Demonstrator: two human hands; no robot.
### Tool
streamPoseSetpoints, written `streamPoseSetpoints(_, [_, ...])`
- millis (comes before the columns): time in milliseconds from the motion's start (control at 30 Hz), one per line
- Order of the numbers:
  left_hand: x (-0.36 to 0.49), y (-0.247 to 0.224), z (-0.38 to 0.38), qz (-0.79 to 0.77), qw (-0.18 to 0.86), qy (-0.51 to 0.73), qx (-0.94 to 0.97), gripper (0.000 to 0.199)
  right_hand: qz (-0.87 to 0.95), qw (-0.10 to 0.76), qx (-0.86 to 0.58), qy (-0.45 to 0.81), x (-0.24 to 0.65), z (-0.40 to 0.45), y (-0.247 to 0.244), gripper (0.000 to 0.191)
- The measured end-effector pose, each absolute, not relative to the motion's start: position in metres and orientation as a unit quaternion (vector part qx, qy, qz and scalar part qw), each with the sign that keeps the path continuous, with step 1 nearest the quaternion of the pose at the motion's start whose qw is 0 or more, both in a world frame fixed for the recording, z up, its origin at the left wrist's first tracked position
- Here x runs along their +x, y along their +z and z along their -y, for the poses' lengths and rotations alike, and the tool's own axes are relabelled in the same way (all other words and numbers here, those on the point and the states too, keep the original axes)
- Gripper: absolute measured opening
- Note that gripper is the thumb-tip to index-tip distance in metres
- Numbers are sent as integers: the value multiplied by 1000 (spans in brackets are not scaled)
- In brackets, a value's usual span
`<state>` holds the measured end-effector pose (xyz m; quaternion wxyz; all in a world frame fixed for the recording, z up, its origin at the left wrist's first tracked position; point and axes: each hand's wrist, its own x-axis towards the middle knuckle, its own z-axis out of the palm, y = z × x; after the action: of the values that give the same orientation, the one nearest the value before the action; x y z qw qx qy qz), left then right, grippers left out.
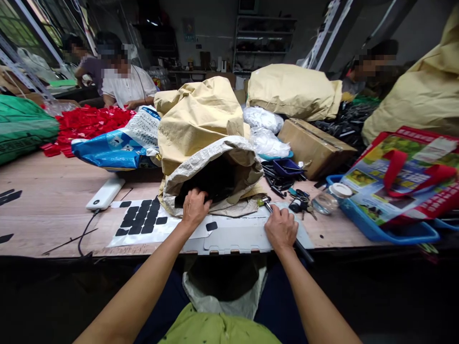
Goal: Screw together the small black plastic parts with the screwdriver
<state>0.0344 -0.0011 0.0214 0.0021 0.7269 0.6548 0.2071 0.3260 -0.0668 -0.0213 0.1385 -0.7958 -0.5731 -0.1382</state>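
Observation:
My left hand (195, 208) reaches into the open mouth of a beige woven sack (201, 119). Its fingers bend down into the dark inside, so the fingertips and anything they touch are hidden. Dark contents (218, 179), too dim to make out, lie in the sack. My right hand (282, 228) is wrapped round a hammer (268, 206) with a metal shaft and a black handle. The hammer head points towards the sack, above a grey flat board (236, 239) at the table's front edge. Left of it lies a white sheet (116, 239) bearing rows of black rounded-square pads (141, 217).
A white power bank (105, 193) with a cable lies left. Keys (310, 210), a clear round container (324, 203) and a blue tray (387, 231) under a printed bag stand right. Behind are a cardboard box (315, 143), red pieces (93, 124) and several people. An open sack (229, 291) hangs below the edge.

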Motion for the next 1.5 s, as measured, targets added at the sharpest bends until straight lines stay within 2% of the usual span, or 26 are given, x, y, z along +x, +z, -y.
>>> streamPoseSetpoints(100, [34,28,18,-583,31,260,769,17,573,139,-797,-130,325,67,-20,34])
streamPoseSetpoints(267, [47,17,43,-427,169,232,857,12,569,131,-802,-123,324,68,-18,35])
streamPoseSetpoints(533, [58,-15,47,-453,249,270,812,16,572,136,-798,-130,324,69,-17,34])
streamPoseSetpoints(967, [56,-22,44,-465,262,280,798,16,568,145,-805,-92,328,67,-15,34])
streamPoseSetpoints(1033, [56,-22,44,-464,265,284,796,16,558,171,-810,-65,328,69,-7,36])
streamPoseSetpoints(1133, [56,-23,43,-459,266,291,796,16,542,267,-797,-29,320,79,11,40])
streamPoseSetpoints(1267, [56,-26,43,-456,265,301,794,16,609,390,-687,70,291,106,25,42])
streamPoseSetpoints(1367, [56,-28,43,-451,270,309,793,17,659,399,-622,142,266,126,19,42])
streamPoseSetpoints(1500, [55,-28,43,-451,270,315,790,15,685,363,-607,175,246,141,6,43])
